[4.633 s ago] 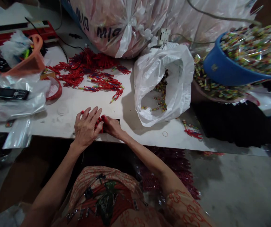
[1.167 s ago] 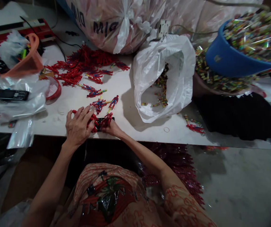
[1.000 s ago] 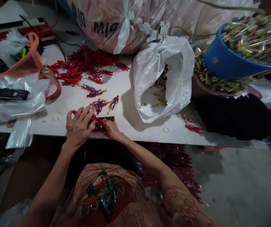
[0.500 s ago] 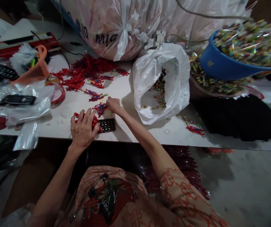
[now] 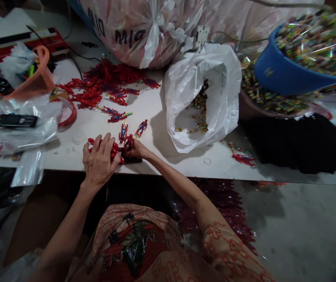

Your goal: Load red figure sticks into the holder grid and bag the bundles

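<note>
My left hand (image 5: 99, 160) lies with fingers stretched over several small red toy figures (image 5: 90, 141) near the table's front edge. Beside it, my right hand (image 5: 135, 149) is closed on a red toy figure (image 5: 129, 141), just above a black tray with holes (image 5: 133, 159). Both hands hide part of that tray. Two red-and-blue toy figures, one upright in the view (image 5: 123, 133) and one slanted (image 5: 141, 128), lie just beyond my right hand. Each has a small yellowish tube by it. Farther off are more figures with tubes (image 5: 116, 116).
A heap of red figures (image 5: 106, 76) lies at the back. An open white plastic bag (image 5: 173, 98) holds small colourful tubes. On the right stand a blue basin (image 5: 269, 74) full of tubes and a black pile (image 5: 291, 145). Tape (image 5: 69, 111) and a phone (image 5: 17, 120) are left.
My right hand has come back toward the tray with a red figure in it. The two figures beyond it now lie apart. My left hand stays over its figures.
</note>
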A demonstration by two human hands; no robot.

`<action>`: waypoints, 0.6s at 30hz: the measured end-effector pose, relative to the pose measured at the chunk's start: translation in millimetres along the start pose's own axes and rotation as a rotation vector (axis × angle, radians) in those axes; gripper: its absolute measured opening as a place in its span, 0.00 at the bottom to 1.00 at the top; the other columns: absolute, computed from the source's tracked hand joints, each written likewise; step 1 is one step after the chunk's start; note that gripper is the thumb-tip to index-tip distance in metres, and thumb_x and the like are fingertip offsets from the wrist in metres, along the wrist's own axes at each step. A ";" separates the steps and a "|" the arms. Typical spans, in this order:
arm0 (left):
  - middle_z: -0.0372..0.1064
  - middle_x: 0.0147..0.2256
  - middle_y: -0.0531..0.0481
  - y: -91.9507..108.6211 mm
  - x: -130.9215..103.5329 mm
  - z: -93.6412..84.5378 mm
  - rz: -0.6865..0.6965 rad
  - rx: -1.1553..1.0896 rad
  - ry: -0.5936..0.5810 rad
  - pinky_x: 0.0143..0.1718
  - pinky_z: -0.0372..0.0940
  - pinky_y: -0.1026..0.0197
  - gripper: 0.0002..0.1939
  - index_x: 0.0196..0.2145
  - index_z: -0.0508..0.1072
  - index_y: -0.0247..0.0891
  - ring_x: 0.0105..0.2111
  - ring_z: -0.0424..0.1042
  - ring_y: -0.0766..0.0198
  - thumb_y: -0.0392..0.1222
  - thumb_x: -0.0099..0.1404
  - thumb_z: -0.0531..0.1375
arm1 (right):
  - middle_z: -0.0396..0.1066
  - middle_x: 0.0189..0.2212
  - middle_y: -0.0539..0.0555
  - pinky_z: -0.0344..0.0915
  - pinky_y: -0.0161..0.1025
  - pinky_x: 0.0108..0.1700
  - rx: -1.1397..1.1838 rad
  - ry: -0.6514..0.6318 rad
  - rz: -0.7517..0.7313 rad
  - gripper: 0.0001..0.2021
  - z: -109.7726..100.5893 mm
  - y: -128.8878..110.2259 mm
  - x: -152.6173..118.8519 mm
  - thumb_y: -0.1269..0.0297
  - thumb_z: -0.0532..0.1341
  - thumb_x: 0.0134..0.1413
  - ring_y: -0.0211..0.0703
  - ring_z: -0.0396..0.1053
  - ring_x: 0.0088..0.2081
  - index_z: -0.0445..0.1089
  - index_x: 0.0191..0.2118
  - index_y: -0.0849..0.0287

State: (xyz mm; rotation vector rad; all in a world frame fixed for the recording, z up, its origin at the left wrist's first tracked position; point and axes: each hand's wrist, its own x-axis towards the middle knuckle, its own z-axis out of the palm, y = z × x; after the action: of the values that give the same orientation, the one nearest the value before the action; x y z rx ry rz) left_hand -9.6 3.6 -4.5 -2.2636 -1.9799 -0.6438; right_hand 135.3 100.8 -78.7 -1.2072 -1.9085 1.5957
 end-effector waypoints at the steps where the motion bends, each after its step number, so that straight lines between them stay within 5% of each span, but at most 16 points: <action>1: 0.63 0.61 0.37 -0.3 -0.2 0.2 -0.002 -0.006 0.000 0.62 0.46 0.39 0.25 0.58 0.66 0.38 0.62 0.61 0.44 0.51 0.69 0.50 | 0.62 0.18 0.43 0.56 0.29 0.27 -0.040 0.022 -0.004 0.07 -1.6 1.1 1.0 0.74 0.65 0.38 0.31 0.59 0.24 0.64 0.23 0.62; 5: 0.63 0.61 0.38 -0.9 -0.6 0.0 -0.008 -0.033 -0.015 0.62 0.46 0.39 0.25 0.59 0.66 0.39 0.62 0.60 0.44 0.50 0.69 0.50 | 0.70 0.23 0.48 0.59 0.30 0.30 -0.166 -0.016 0.004 0.05 -0.9 -0.7 -4.5 0.67 0.64 0.48 0.35 0.67 0.27 0.70 0.29 0.64; 11: 0.61 0.63 0.43 2.7 -0.2 -4.7 0.037 0.006 -0.035 0.63 0.45 0.38 0.25 0.62 0.64 0.44 0.63 0.58 0.46 0.50 0.69 0.50 | 0.74 0.47 0.62 0.65 0.38 0.39 -0.795 -0.091 -0.130 0.14 13.1 -18.2 -18.0 0.67 0.54 0.61 0.48 0.73 0.42 0.71 0.50 0.62; 15: 0.62 0.62 0.48 7.0 0.5 -3.1 0.082 0.040 -0.060 0.63 0.44 0.37 0.22 0.59 0.67 0.49 0.64 0.58 0.48 0.47 0.71 0.49 | 0.75 0.47 0.58 0.65 0.35 0.41 -0.739 -0.248 -0.121 0.15 -12.1 -27.5 -8.4 0.67 0.60 0.57 0.44 0.73 0.43 0.72 0.50 0.61; 18: 0.63 0.62 0.45 6.8 1.0 0.8 0.055 0.034 -0.033 0.62 0.46 0.37 0.21 0.58 0.68 0.46 0.63 0.59 0.48 0.46 0.71 0.49 | 0.76 0.44 0.61 0.65 0.37 0.44 -0.767 -0.023 0.087 0.15 -38.6 -30.7 3.2 0.62 0.61 0.58 0.48 0.73 0.45 0.73 0.48 0.64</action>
State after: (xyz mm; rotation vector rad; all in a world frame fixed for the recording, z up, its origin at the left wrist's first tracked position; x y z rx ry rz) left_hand -2.7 3.7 -3.3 -2.3144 -1.9207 -0.5665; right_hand 150.7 127.1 -39.8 -1.5570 -2.6194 0.9043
